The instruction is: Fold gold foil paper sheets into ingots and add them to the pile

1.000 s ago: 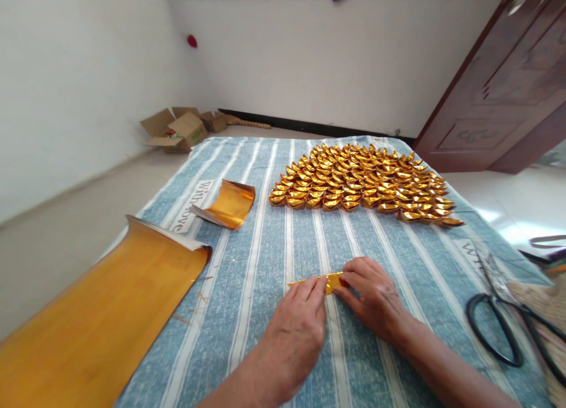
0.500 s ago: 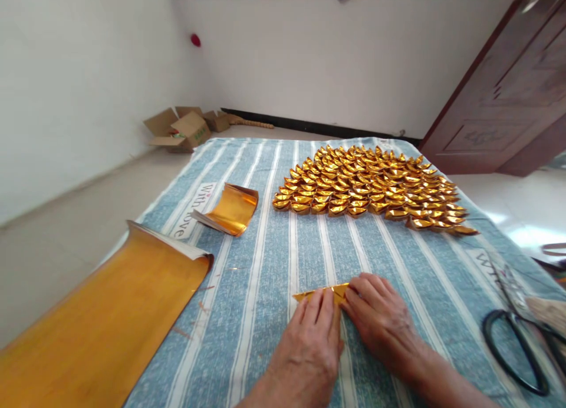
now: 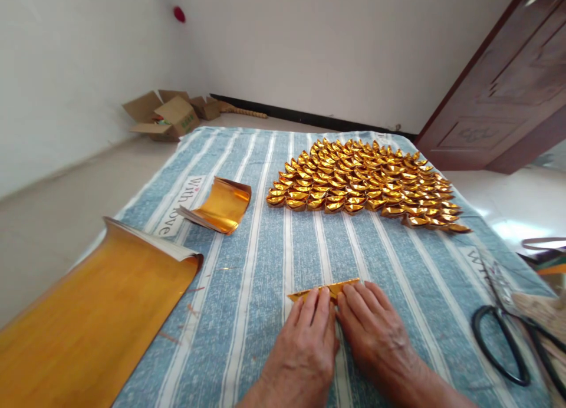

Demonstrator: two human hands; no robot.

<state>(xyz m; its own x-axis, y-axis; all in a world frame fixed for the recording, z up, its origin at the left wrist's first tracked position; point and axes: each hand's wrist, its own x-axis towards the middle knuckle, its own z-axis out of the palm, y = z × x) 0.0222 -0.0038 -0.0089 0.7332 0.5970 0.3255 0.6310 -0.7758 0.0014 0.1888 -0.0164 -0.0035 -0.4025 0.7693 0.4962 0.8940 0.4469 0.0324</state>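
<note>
The left hand (image 3: pixel 307 343) and right hand (image 3: pixel 378 331) cover a folded, shiny gold paper strip (image 3: pixel 338 288); whether either grip pinches, I cannot tell.

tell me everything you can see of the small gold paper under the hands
The small gold paper is shiny and foil-like and looks folded, with a pointed left end and a long, nearly straight far edge. It lies on the striped cloth, slightly slanted, its right end a little farther away than its left. Fingers of the left hand and right hand rest on it, hiding much of its near side, so its full outline cannot be told.
</note>
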